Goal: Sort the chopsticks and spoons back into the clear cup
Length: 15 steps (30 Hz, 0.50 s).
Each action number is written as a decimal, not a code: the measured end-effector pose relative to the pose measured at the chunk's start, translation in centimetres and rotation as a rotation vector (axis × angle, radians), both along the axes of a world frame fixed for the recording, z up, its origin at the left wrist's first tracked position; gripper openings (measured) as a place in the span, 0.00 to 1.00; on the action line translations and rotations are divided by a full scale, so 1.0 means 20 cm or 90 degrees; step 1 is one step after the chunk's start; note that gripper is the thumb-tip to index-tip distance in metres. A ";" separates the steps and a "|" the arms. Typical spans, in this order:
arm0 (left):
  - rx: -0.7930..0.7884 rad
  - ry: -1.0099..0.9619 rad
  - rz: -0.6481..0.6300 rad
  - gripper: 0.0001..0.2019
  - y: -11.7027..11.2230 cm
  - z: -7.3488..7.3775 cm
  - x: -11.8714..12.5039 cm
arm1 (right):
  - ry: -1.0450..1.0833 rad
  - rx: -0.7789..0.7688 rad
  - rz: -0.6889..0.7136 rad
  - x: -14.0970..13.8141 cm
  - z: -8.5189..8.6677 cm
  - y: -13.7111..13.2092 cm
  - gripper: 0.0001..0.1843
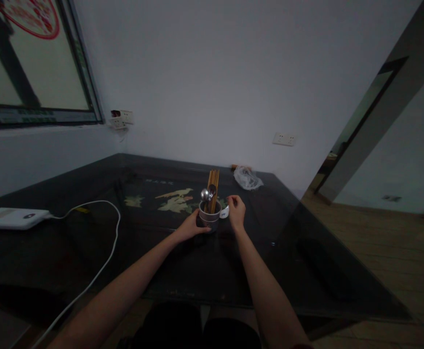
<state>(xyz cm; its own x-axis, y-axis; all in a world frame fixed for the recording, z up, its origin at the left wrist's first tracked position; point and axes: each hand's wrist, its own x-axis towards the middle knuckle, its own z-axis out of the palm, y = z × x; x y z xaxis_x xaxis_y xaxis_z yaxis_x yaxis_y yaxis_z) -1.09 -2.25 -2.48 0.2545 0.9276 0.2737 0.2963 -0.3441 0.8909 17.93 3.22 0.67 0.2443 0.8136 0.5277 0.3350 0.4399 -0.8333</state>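
A round grey cup (212, 221) stands upright on the dark table, with my left hand (191, 227) wrapped around its left and near side. Inside the cup are several wooden chopsticks (215, 180) leaning slightly right, a shiny metal spoon (205, 195) and a darker spoon (212, 189). To the right of the cup, the closed fingers of my right hand (236, 212) hold what looks like a white spoon (224, 212). Its rounded end points toward the cup, and its handle is hidden by the hand.
A crumpled clear plastic bag (247, 178) lies near the wall, in front of a small brown object (235, 167). At the left a white power bank (13, 218) has a white cable (116, 232) trailing over the table's near edge. A dark flat object (323, 266) lies at right.
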 end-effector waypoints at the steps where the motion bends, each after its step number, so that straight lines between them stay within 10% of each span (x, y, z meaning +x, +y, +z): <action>1: -0.001 -0.004 -0.002 0.40 0.00 0.00 0.00 | 0.001 -0.010 -0.005 0.01 -0.02 0.01 0.13; 9: -0.006 -0.054 -0.007 0.39 0.00 0.08 -0.06 | 0.003 -0.082 -0.033 0.09 -0.14 0.05 0.21; 15: 0.020 -0.098 0.048 0.30 0.02 0.13 -0.12 | -0.001 -0.092 -0.028 0.13 -0.04 0.08 0.27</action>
<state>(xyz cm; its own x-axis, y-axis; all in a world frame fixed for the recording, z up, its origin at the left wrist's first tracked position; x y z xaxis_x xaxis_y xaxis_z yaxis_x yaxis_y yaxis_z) -3.53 -1.80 0.19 0.1379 0.9329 0.3326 0.1831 -0.3541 0.9171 20.44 4.89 -0.19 0.2810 0.8694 0.4064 0.3531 0.3001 -0.8861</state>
